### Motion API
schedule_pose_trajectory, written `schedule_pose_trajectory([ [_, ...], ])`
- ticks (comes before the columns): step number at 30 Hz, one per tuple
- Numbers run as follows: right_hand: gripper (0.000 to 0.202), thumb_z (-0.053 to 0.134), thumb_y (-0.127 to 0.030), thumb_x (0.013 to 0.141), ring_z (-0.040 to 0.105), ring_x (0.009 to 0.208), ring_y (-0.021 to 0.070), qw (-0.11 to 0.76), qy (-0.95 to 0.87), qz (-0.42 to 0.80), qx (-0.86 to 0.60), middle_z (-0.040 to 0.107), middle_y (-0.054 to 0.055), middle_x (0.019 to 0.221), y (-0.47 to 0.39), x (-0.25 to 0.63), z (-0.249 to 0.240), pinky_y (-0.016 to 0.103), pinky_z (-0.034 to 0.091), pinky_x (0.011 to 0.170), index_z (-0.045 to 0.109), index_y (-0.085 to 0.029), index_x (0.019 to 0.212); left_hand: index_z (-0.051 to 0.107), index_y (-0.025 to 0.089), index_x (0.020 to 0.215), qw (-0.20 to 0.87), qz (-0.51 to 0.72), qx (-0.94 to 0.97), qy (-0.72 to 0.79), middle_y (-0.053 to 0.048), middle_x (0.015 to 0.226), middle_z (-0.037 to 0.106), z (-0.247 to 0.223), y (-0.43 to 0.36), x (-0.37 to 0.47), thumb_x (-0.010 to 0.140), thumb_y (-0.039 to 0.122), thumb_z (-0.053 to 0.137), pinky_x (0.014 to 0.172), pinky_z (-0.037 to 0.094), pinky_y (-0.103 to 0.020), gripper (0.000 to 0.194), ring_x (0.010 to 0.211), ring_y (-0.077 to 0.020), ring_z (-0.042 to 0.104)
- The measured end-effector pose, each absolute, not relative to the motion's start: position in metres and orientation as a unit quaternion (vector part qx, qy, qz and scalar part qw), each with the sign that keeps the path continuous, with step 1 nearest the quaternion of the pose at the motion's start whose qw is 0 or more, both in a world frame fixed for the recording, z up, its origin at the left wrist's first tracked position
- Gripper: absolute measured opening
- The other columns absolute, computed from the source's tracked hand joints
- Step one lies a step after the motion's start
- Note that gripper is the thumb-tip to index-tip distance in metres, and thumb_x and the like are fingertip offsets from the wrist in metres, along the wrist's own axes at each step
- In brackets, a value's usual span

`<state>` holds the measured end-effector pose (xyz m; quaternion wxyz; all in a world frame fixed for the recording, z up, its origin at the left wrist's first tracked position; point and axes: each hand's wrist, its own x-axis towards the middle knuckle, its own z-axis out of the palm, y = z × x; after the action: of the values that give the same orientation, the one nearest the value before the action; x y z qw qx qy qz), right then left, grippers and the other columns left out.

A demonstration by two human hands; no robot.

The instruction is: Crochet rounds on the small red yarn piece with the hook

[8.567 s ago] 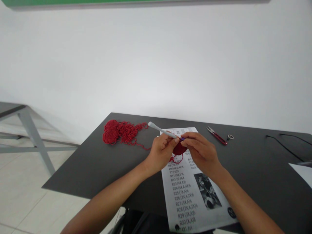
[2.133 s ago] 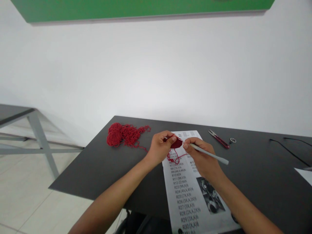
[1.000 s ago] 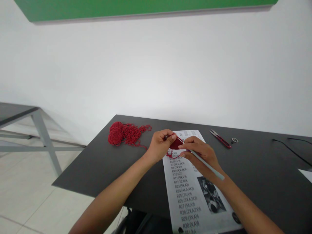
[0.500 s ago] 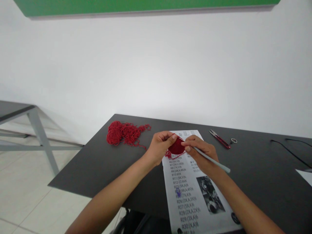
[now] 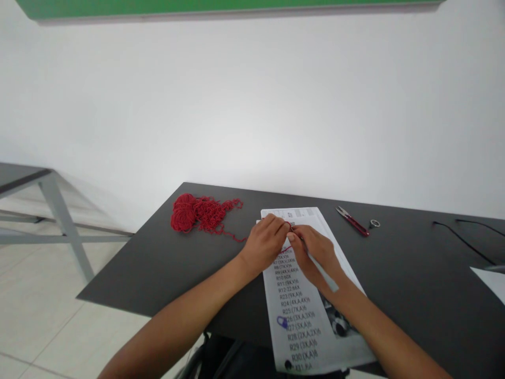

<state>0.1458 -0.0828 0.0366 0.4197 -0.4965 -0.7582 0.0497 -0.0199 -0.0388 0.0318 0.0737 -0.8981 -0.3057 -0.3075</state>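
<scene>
Above a printed sheet (image 5: pixel 279 295), the left hand (image 5: pixel 266 243) curls around red yarn (image 5: pixel 208 213), whose bulk rests leftward on the worktop (image 5: pixel 158 263), probably to feed freely, while the right hand (image 5: pixel 315 250) pinches a grey-handled hook (image 5: pixel 328 278).

Soft, even light; smooth white wall (image 5: pixel 252 116) brightest mid-frame, greying toward the upper corners. Thin shadow beneath the long green board (image 5: pixel 221 7) along the top edge. Dimmer patch low on the wall, far left. Detail murky at frame centre, where bare left hand (image 5: pixel 266 242) and bare right hand (image 5: pixel 319 250) meet. Wide-angle stretch in both forearms toward the bottom corners.
</scene>
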Motion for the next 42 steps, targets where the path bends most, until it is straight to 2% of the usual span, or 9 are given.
schedule_pose_trajectory([
  [3,0.035,0.055,-0.048,0.097,0.059,0.059,0.0167,0.384,-0.718,0.165,-0.556,0.064,0.000,0.065,-0.077,0.156,0.044,0.028,0.044,0.058,0.062,-0.021,0.076,0.064,0.016,0.099,0.108,-0.252,-0.915,-0.295,-0.008,0.092,0.068,0.034,-0.039,-0.019,0.101,0.022,0.051,0.082,0.051,-0.036,0.015,0.090,-0.0232,0.058],
  [8,0.049,0.058,-0.065,0.090,0.061,0.057,0.0160,0.373,-0.657,0.376,-0.536,0.065,0.001,0.062,-0.063,0.169,0.049,0.027,0.044,0.056,0.067,-0.020,0.074,0.067,0.014,0.097,0.062,-0.252,-0.923,-0.283,-0.009,0.092,0.069,0.034,-0.031,-0.021,0.099,0.014,0.050,0.078,0.051,-0.035,0.017,0.089,-0.0230,0.059],
  [11,0.061,0.050,-0.073,0.090,0.050,0.044,0.0112,0.440,-0.580,0.467,-0.503,0.056,-0.002,0.053,-0.060,0.169,0.052,0.025,0.036,0.046,0.065,-0.018,0.070,0.071,0.015,0.099,-0.047,-0.333,-0.892,-0.300,-0.009,0.090,0.071,0.033,-0.026,-0.021,0.098,0.014,0.053,0.080,0.052,-0.034,0.018,0.088,-0.0214,0.061],
  [16,0.059,0.064,-0.075,0.080,0.027,0.034,0.0040,0.497,-0.447,0.599,-0.441,0.036,-0.010,0.040,-0.062,0.171,0.063,0.019,0.017,0.038,0.064,-0.017,0.066,0.074,0.017,0.101,-0.304,-0.459,-0.758,-0.348,-0.004,0.083,0.072,0.033,-0.028,-0.012,0.088,0.020,0.070,0.070,0.051,-0.029,0.014,0.074,-0.0160,0.064],
  [22,0.049,0.078,-0.063,0.075,0.031,0.031,0.0025,0.516,-0.284,0.734,-0.338,0.041,-0.010,0.041,-0.063,0.170,0.067,0.016,0.022,0.034,0.062,-0.018,0.063,0.063,0.016,0.085,-0.576,-0.503,-0.581,-0.280,0.001,0.072,0.065,0.036,-0.032,-0.004,0.072,0.042,0.086,0.061,0.046,-0.023,0.037,0.063,-0.0101,0.058],
  [25,0.050,0.080,-0.063,0.073,0.033,0.031,0.0017,0.519,-0.272,0.752,-0.302,0.044,-0.009,0.044,-0.063,0.166,0.064,0.015,0.023,0.032,0.062,-0.017,0.062,0.059,0.017,0.084,-0.593,-0.514,-0.558,-0.271,0.003,0.072,0.064,0.038,-0.034,-0.004,0.068,0.039,0.089,0.061,0.045,-0.021,0.041,0.063,-0.0086,0.057],
  [29,0.045,0.085,-0.057,0.071,0.034,0.031,0.0002,0.547,-0.285,0.726,-0.305,0.048,-0.010,0.048,-0.065,0.163,0.062,0.014,0.022,0.032,0.064,-0.017,0.067,0.066,0.018,0.101,-0.610,-0.509,-0.543,-0.272,0.002,0.074,0.066,0.041,-0.035,-0.004,0.066,0.039,0.091,0.061,0.048,-0.022,0.048,0.065,-0.0101,0.060],
  [36,0.046,0.077,-0.064,0.076,0.033,0.031,0.0009,0.605,-0.333,0.642,-0.332,0.057,-0.008,0.056,-0.067,0.156,0.059,0.017,0.024,0.036,0.063,-0.020,0.076,0.076,0.014,0.078,-0.597,-0.485,-0.560,-0.309,-0.004,0.071,0.072,0.043,-0.039,-0.002,0.067,0.042,0.089,0.061,0.051,-0.026,0.034,0.061,-0.0135,0.063],
  [42,0.050,0.065,-0.068,0.084,0.027,0.033,0.0046,0.605,-0.352,0.590,-0.402,0.039,-0.010,0.045,-0.062,0.167,0.061,0.021,0.017,0.038,0.057,-0.021,0.068,0.073,0.014,0.077,-0.538,-0.508,-0.576,-0.347,-0.003,0.069,0.071,0.039,-0.035,-0.003,0.073,0.038,0.083,0.059,0.049,-0.025,0.025,0.060,-0.0132,0.061],
])
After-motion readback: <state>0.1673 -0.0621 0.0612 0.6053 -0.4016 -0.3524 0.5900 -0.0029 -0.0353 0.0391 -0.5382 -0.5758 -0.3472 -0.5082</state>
